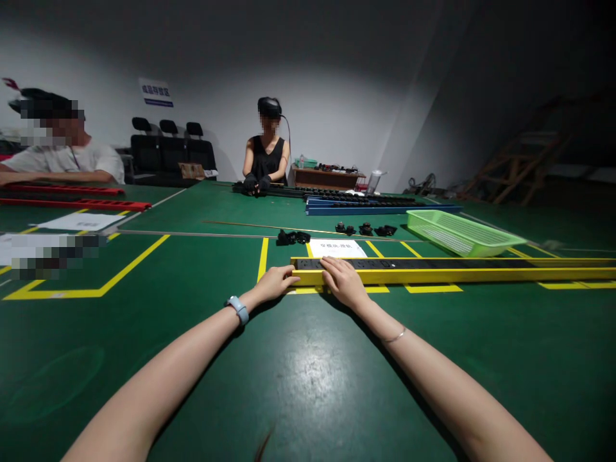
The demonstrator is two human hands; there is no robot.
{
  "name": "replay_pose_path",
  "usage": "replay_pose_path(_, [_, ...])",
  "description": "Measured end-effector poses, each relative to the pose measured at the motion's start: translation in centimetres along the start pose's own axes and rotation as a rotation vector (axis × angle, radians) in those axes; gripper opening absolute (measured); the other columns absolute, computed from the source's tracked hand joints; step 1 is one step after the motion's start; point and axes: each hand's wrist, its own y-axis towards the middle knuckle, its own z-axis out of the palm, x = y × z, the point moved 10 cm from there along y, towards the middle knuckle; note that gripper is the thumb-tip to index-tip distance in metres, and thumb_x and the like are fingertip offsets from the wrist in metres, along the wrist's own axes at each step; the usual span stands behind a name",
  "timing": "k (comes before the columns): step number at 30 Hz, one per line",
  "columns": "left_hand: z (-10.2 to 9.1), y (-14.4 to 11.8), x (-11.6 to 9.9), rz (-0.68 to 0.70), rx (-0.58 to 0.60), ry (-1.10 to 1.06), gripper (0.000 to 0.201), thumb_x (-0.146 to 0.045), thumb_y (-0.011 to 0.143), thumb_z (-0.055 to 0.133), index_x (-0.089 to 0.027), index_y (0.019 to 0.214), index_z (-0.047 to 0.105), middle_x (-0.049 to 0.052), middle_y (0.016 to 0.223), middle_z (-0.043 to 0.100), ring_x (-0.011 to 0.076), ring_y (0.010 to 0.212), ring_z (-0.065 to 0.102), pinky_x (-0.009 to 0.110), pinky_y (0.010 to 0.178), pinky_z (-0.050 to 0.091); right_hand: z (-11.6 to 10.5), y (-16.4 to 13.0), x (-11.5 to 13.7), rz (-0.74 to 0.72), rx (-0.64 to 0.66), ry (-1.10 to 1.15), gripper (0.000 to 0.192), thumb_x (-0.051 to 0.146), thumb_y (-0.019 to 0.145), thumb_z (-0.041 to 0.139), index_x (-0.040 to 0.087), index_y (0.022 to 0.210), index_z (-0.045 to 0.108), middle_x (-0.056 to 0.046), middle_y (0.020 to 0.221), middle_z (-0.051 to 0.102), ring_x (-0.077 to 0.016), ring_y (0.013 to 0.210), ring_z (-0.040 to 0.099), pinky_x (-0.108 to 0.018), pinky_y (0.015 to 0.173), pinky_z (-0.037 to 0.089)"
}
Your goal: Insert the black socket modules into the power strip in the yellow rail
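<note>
— Steadying the yellow rail (452, 274) at its near end: our left hand (273, 282) cups the end, fingers curled against it; our right hand (342, 281) lies flat on top, fingers spread.

— How far along are we?

— Early, we judge. The rail lies across the green bench (298, 378), while the black clips (292, 237) beyond sit untouched.

Both hands (308, 282) on yellow rail (457, 274)

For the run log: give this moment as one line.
left hand: touching yellow rail end | right hand: flat on rail | green basket: behind rail
</note>
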Motion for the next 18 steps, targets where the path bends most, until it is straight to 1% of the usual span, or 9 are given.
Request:
replay_pose_path(2, [-0.8,-0.5,0.4,-0.006,0.007,0.023,0.028,-0.043,0.084,0.051,-0.019,0.082,0.064,0.004,0.075,0.066,0.0166,0.065,0.054,0.025,0.060,0.034,-0.8,-1.2,-1.5,0.031,-0.003,-0.021,0.038,0.028,0.096,0.039,0.020,0.130,0.053,-0.009,0.131,0.057,-0.0223,0.125,0.049,-0.043,0.106,0.039])
replay_pose_path(3, [-1.2,-0.8,0.6,-0.006,0.014,0.032,0.029,-0.044,0.085,0.051,-0.019,0.084,0.065,0.004,0.077,0.067,0.0168,0.067,0.055,0.025,0.061,0.035,-1.3,-1.9,-2.3,0.045,-0.004,-0.032,0.038,0.028,0.096,0.039,0.020,0.130,0.054,-0.008,0.131,0.057,-0.0221,0.125,0.050,-0.043,0.106,0.040])
replay_pose_path(5, [-2.5,-1.7,1.4,-0.022,0.027,0.059,0.032,-0.047,0.085,0.049,-0.019,0.086,0.065,0.004,0.079,0.067,0.0170,0.068,0.056,0.025,0.064,0.036,-2.2,-3.1,-3.9,0.073,-0.020,-0.050,0.038,0.029,0.096,0.039,0.019,0.130,0.054,-0.009,0.131,0.057,-0.0218,0.124,0.050,-0.043,0.106,0.040])
replay_pose_path(7, [-4.1,-2.8,2.4,-0.053,0.042,0.087,0.035,-0.049,0.084,0.048,-0.019,0.085,0.066,0.004,0.080,0.067,0.0176,0.069,0.056,0.025,0.066,0.037,-3.0,-3.9,-5.4,0.103,-0.035,-0.063,0.039,0.029,0.096,0.038,0.020,0.130,0.055,-0.008,0.131,0.057,-0.0221,0.124,0.051,-0.044,0.106,0.041])
replay_pose_path(9, [-5.9,-4.0,3.4,-0.088,0.046,0.068,0.037,-0.050,0.084,0.047,-0.019,0.091,0.066,0.004,0.087,0.069,0.0187,0.075,0.057,0.025,0.071,0.039,-3.4,-4.3,-6.5,0.128,-0.055,-0.066,0.039,0.028,0.096,0.037,0.020,0.129,0.056,-0.008,0.129,0.059,-0.0223,0.123,0.052,-0.045,0.106,0.042])
replay_pose_path(13, [-10.0,-7.0,6.2,-0.242,0.019,0.081,0.040,-0.056,0.077,0.050,-0.020,0.085,0.066,0.003,0.082,0.068,0.0214,0.077,0.057,0.026,0.071,0.040,-3.4,-4.1,-7.3,0.127,-0.077,-0.058,0.038,0.027,0.096,0.037,0.020,0.127,0.058,-0.007,0.127,0.061,-0.0217,0.120,0.054,-0.043,0.105,0.043])
replay_pose_path(15, [-11.9,-8.4,7.4,-0.287,-0.022,0.087,0.040,-0.058,0.074,0.052,-0.020,0.082,0.065,0.003,0.083,0.068,0.0217,0.078,0.056,0.025,0.070,0.040,-3.2,-3.9,-7.2,0.115,-0.075,-0.055,0.038,0.027,0.096,0.037,0.019,0.127,0.058,-0.007,0.126,0.061,-0.0213,0.121,0.054,-0.042,0.106,0.043])
replay_pose_path(18, [-14.5,-10.3,9.0,-0.362,-0.098,0.111,0.042,-0.061,0.071,0.054,-0.021,0.078,0.064,0.001,0.075,0.067,0.0206,0.074,0.055,0.024,0.066,0.040,-3.1,-3.8,-7.1,0.110,-0.069,-0.050,0.038,0.027,0.096,0.038,0.019,0.127,0.058,-0.007,0.126,0.061,-0.0211,0.120,0.055,-0.042,0.106,0.044])
